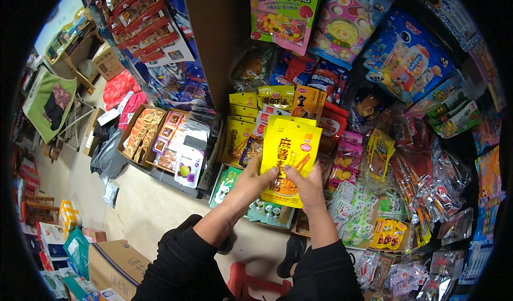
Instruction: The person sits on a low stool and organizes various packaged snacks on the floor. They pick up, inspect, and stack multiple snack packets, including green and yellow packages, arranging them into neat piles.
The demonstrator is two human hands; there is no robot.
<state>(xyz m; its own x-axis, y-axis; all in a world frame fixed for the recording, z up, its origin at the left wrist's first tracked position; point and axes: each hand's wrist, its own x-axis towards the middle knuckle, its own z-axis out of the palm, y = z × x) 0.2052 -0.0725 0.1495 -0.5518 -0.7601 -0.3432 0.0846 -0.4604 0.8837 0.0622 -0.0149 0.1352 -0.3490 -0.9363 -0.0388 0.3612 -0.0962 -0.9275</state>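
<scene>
A small stack of yellow printed snack packets (290, 160) is held upright between my two hands, over a crowded snack display. My left hand (256, 179) grips its left edge, the thumb pressed on the front. On the right edge my right hand (306, 185) has the same hold, thumb also on the front. Just behind the stack stand more yellow packets (237, 140), a purple-and-white packet (253, 142) and orange packets (306, 102). Green packets with panda pictures (272, 213) lie beneath my hands. What is at the very back of the held stack is hidden.
Open boxes of small wrapped snacks (143, 134) stand at the left. Loose green-and-white sachets (356, 211) and pink packets (346, 156) fill the right. Large candy bags (284, 16) hang at the top. A red plastic stool (256, 283) is at my feet, a cardboard box (116, 267) at lower left.
</scene>
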